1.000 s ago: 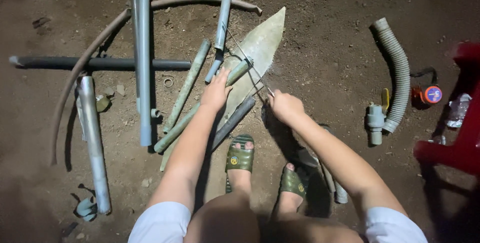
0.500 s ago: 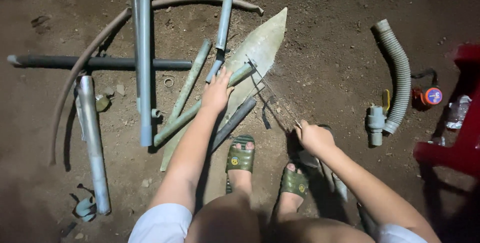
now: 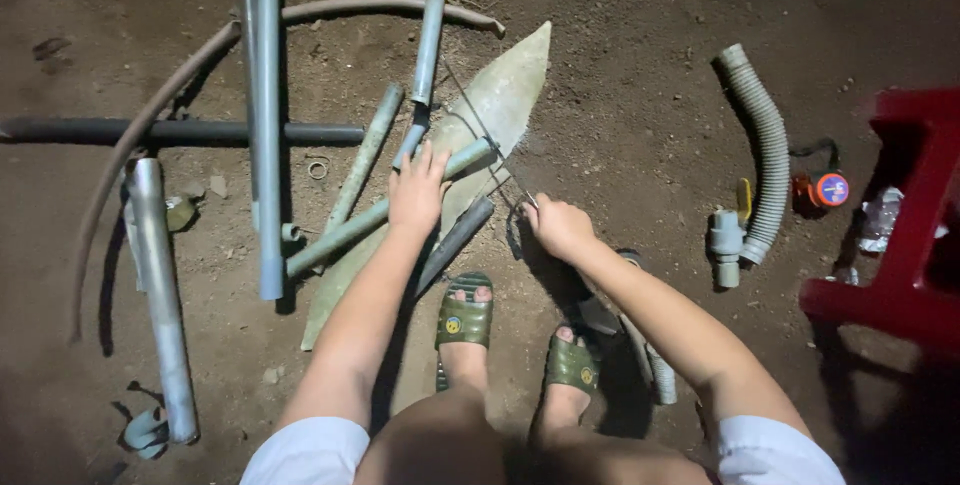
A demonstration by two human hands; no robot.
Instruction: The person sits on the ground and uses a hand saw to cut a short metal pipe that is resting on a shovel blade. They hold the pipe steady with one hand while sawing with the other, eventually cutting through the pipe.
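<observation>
Bare brown earth (image 3: 640, 75) is seen all around, strewn with lengths of pipe, a corrugated hose (image 3: 765, 150) off to the right and a red stool (image 3: 905, 235) at the edge; at the centre a grey pipe (image 3: 400, 207) is laid slantwise across a pale pointed slab (image 3: 505, 85); the left hand (image 3: 418, 190) is pressed flat on that pipe, fingers spread and open over its upper side, just short of its right end; the right hand (image 3: 560, 227) is closed around the handle of what appears to be a thin hacksaw (image 3: 480, 125), though the blade is too fine and dim to be made out with certainty; the blade is seen running up-left from the fist, crossing the pipe end just beside the left fingertips; the cut would best be made with long, light strokes, the pipe being held hard against the slab so that it cannot roll, and the left fingers being kept back from the blade line; both sandalled feet (image 3: 465, 320) are planted just below the pipe.
</observation>
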